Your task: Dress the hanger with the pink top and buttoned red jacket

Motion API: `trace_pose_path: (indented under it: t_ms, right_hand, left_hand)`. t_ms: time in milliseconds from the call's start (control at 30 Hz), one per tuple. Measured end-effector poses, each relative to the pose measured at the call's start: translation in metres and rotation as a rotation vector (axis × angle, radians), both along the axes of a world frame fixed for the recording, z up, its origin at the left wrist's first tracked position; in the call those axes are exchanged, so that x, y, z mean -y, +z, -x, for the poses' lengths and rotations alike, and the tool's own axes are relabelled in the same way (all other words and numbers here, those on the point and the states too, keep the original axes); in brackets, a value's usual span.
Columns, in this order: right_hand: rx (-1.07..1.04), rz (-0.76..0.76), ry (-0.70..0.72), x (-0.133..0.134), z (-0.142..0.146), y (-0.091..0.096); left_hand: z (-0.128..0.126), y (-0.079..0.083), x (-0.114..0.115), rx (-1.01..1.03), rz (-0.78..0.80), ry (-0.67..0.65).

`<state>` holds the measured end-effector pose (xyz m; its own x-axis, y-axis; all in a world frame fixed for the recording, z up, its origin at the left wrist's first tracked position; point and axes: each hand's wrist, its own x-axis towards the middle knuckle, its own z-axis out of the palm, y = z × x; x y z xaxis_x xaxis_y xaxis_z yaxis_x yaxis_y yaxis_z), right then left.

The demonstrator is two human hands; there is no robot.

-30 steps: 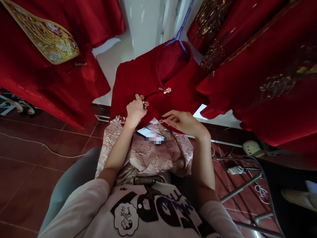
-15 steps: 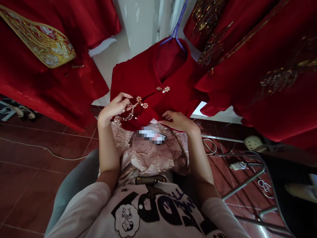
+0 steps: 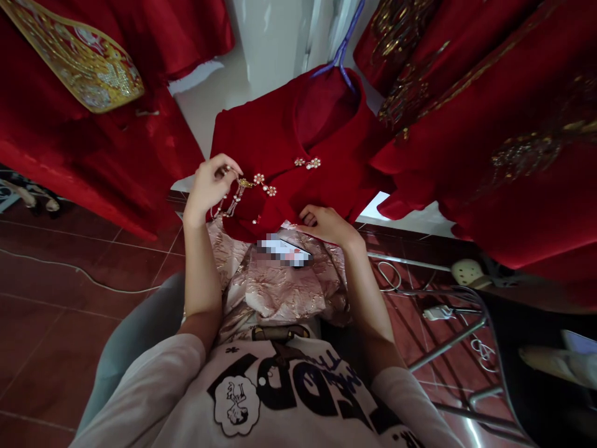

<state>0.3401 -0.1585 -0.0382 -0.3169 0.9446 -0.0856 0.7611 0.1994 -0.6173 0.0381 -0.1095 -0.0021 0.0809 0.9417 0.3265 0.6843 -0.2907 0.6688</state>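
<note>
A short red jacket (image 3: 280, 140) hangs on a purple hanger (image 3: 342, 50) in front of me. It has pearl flower buttons (image 3: 308, 163) near the collar. My left hand (image 3: 209, 183) pinches a gold pearl tassel ornament (image 3: 240, 190) at the jacket's left front, beside another flower button (image 3: 265, 184). My right hand (image 3: 326, 224) grips the jacket's lower hem, fingers curled. A phone (image 3: 284, 250) lies on pale pink brocade fabric (image 3: 280, 286) on my lap.
Red embroidered garments hang at the left (image 3: 93, 106) and at the right (image 3: 489, 124). A metal rack frame (image 3: 457, 336) stands at the right over a power strip (image 3: 441, 313). A white cord (image 3: 69, 267) runs across the red tiled floor.
My left hand has moved left and up from the flower button, drawing the tassel ornament out. My right hand has shifted slightly and curled on the hem.
</note>
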Motion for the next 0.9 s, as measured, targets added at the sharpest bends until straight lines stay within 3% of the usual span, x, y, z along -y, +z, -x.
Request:
trace_pose_path:
  t_ms: [133,233,300,367,533,700,900]
  right_hand:
    - [-0.027,-0.028,-0.011,0.002,0.005,0.003]
    - [-0.059,-0.056,0.000,0.005,0.006,0.007]
    - [-0.072,-0.070,0.017,0.009,0.008,0.010]
    - [-0.065,-0.061,0.039,0.015,0.010,0.013]
    - [0.100,-0.047,-0.031,0.023,0.015,0.017]
    - [0.233,-0.058,-0.089,0.021,0.020,0.016]
    - [0.216,-0.119,-0.197,0.011,0.027,0.000]
  left_hand:
    - [0.010,0.000,0.006,-0.260,0.153,-0.109]
    - [0.008,0.011,0.017,-0.192,0.162,-0.230]
    - [0.000,0.017,0.023,-0.143,0.259,-0.366]
    - [-0.010,0.019,0.025,-0.211,0.381,-0.420]
    - [-0.030,0.009,0.018,-0.379,0.526,-0.366]
    - [-0.034,0.000,0.009,-0.360,0.595,-0.492]
    - [-0.032,-0.012,0.002,-0.210,0.724,-0.624]
